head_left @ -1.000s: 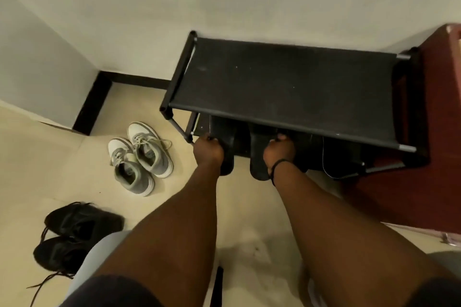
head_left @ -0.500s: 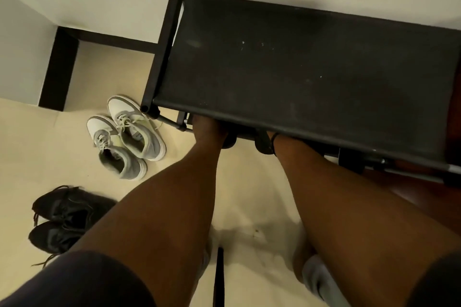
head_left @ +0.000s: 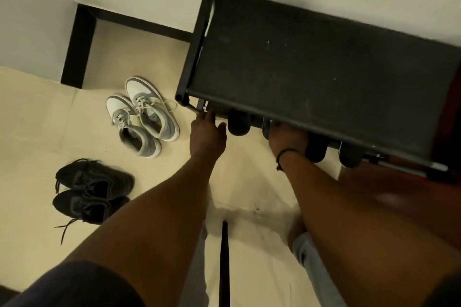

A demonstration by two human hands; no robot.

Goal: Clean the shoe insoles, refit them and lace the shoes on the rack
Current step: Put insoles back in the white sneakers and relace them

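Note:
A black shoe rack stands against the wall, seen from above. Several black shoe heels poke out from under its top shelf, among them one at the left and one further right. My left hand lies flat at the rack's front left corner with fingers spread, its thumb beside the left heel, holding nothing. My right hand reaches under the shelf between two heels, and its fingers are hidden. A grey-and-white pair of sneakers and a black pair with loose laces sit on the floor to the left.
Reddish-brown furniture adjoins the rack's right end. A wall corner with black skirting juts out at the far left. A thin black strip lies on the cream floor between my arms.
The black shoes I held a second ago now sit further under the top shelf. My left hand has come off its shoe and moved left to the rack's corner.

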